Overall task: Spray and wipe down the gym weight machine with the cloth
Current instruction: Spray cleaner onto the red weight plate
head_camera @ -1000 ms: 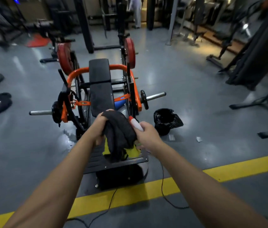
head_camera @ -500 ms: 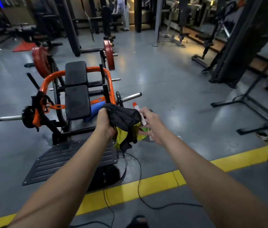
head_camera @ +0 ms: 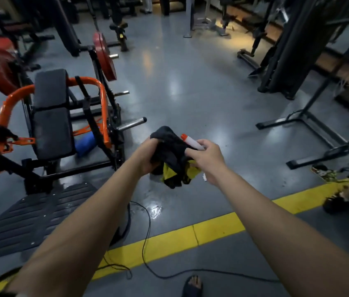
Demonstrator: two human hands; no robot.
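Observation:
The weight machine [head_camera: 51, 116] stands at the left, with an orange frame, two black pads and red plates. Its ribbed black footplate [head_camera: 30, 217] lies in front of it. Out to the right of the machine, over the grey floor, my left hand [head_camera: 147, 156] grips a bunched black and yellow cloth [head_camera: 172, 156]. My right hand [head_camera: 206, 160] holds a white spray bottle with a red cap [head_camera: 191, 142] and touches the cloth's right side. The lower part of the bottle is hidden in my hand.
A yellow floor line [head_camera: 190, 239] runs across in front of me, with a black cable [head_camera: 147, 254] looping over it. My sandalled foot [head_camera: 192, 286] shows at the bottom. Black stand legs [head_camera: 310, 129] and other machines fill the right. Another person's foot [head_camera: 336, 202] is at the right edge.
My view and both hands have swung to the right, so the machine now sits at the left. The hands keep the cloth and bottle.

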